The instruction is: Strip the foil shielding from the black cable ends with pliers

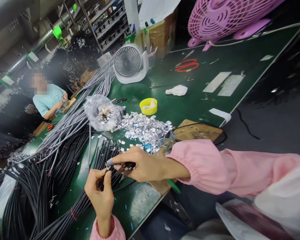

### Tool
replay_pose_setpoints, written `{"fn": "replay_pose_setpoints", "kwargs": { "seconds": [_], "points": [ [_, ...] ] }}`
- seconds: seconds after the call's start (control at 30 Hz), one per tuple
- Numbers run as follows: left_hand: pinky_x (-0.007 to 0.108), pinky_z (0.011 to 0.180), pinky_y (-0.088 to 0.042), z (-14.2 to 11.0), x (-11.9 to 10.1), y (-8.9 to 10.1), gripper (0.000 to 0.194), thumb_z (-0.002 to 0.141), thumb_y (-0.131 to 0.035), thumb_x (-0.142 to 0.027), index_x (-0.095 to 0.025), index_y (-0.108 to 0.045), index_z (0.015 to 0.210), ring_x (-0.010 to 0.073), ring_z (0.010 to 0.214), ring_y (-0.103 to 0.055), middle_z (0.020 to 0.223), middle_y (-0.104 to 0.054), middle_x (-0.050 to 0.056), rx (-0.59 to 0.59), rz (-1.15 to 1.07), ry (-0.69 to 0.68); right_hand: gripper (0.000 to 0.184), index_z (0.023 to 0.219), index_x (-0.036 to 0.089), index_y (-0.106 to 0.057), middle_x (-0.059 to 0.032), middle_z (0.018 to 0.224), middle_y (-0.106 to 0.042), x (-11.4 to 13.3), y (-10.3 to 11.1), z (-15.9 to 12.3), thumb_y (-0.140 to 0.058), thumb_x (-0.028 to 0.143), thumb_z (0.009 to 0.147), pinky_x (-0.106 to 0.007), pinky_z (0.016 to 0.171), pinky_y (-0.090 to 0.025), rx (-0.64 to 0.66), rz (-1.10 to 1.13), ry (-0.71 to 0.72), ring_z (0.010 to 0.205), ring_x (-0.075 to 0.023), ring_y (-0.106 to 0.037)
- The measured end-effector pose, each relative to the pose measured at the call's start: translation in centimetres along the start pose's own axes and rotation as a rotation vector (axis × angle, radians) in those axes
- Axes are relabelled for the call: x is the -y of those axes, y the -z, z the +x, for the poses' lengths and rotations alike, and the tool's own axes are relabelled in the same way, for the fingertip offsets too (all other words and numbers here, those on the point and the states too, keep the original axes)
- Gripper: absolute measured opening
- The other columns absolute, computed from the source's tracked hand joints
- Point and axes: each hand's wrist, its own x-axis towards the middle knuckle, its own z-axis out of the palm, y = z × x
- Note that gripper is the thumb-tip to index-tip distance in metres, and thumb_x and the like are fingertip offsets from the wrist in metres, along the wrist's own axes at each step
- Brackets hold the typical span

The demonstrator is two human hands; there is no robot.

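My left hand is closed, with thumb and forefinger pinching the end of a black cable, whose pale tip shows just above the fingers. From the right, my right hand reaches in, its fingers wrapped round small dark-bladed snips that point down and left. A grey cover sits on one of its fingertips, which touches or nearly touches the cable tip. Beneath and left of my hands lies a bundle of black cables, tied with a red band. Part of the snips is hidden in the palm.
Scrap foil pieces are heaped beyond my hands, beside a plastic bag and a yellow dish. Grey cables run along the left. Farther back stand a white fan and orange-handled scissors. A person works at far left.
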Motion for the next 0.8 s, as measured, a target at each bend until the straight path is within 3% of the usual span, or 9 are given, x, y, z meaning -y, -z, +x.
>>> {"fn": "replay_pose_setpoints", "kwargs": {
  "seconds": [0.13,0.37,0.53,0.8],
  "points": [
    [0.025,0.051,-0.043,0.15,-0.23,-0.09,0.019,0.077,-0.057,-0.032,-0.018,-0.063,0.066,0.0149,0.055,-0.054,0.060,-0.057,0.002,0.045,0.012,0.004,0.023,0.092,0.010,-0.066,-0.0041,0.067,-0.069,-0.24,-0.07,-0.10,-0.047,0.011,0.079,-0.016,0.050,-0.042,-0.059,-0.036,0.063,0.053,-0.0071,-0.058],
    [0.025,0.053,-0.043,0.07,-0.41,-0.41,0.024,0.081,-0.050,-0.031,-0.018,-0.062,0.065,0.0161,0.056,-0.055,0.060,-0.058,0.003,0.056,0.038,-0.005,0.027,0.092,0.011,-0.066,-0.0022,0.060,-0.066,-0.41,-0.01,-0.42,-0.042,0.011,0.079,-0.021,0.047,-0.038,-0.002,-0.246,0.104,0.048,-0.0091,-0.055],
    [0.023,0.049,-0.041,0.04,-0.47,-0.64,0.024,0.080,-0.050,-0.031,-0.018,-0.061,0.063,0.0140,0.053,-0.053,0.057,-0.057,0.002,0.019,0.081,-0.012,0.025,0.091,0.009,-0.066,-0.0043,0.061,-0.067,-0.37,-0.09,-0.36,-0.044,0.013,0.081,-0.019,0.047,-0.038,-0.032,-0.140,0.100,0.047,-0.0078,-0.053],
    [0.020,0.042,-0.036,0.33,-0.73,-0.57,0.024,0.077,-0.053,-0.033,-0.017,-0.059,0.060,0.0110,0.047,-0.049,0.053,-0.054,-0.001,-0.015,0.094,-0.011,0.026,0.098,0.009,-0.066,-0.0058,0.067,-0.069,-0.20,-0.02,-0.24,-0.047,0.013,0.081,-0.018,0.051,-0.040,0.022,-0.081,-0.031,0.050,-0.0076,-0.054]
  ]
}}
